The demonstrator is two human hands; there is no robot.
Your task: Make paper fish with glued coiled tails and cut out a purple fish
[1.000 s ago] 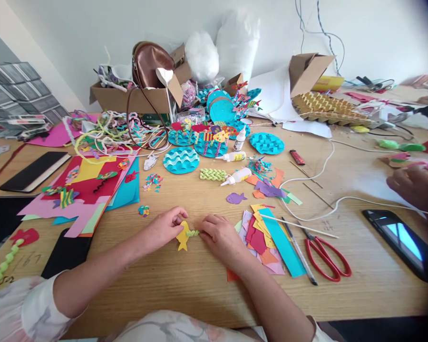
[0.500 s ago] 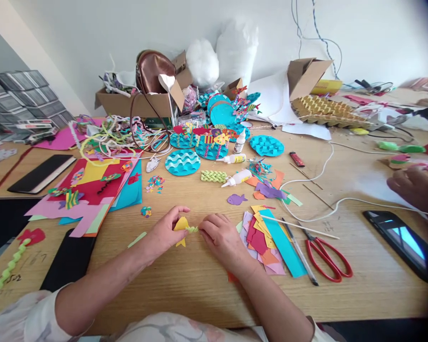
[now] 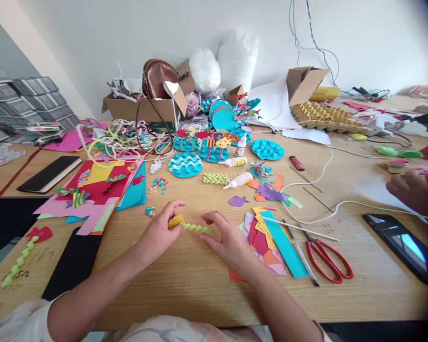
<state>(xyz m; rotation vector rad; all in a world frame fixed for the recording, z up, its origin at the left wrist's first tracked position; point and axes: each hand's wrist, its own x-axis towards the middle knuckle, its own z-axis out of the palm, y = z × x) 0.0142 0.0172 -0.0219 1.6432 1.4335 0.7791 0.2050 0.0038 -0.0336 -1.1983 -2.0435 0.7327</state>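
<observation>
Arguably risks creasing or tearing the yellow paper cutout (image 3: 175, 222) by squeezing too hard with the left hand (image 3: 160, 232), or parting the pale-green twisted strip (image 3: 195, 228) from it by tugging at the free end; cannot judge the firmness of any join. Pinches the cutout between left thumb and fingers, at two o'clock from that palm. Shows the strip running toward three o'clock, between both hands. Holds the right hand (image 3: 227, 237) with thumb and fingers parted around the far end; cannot tell whether touching.
</observation>
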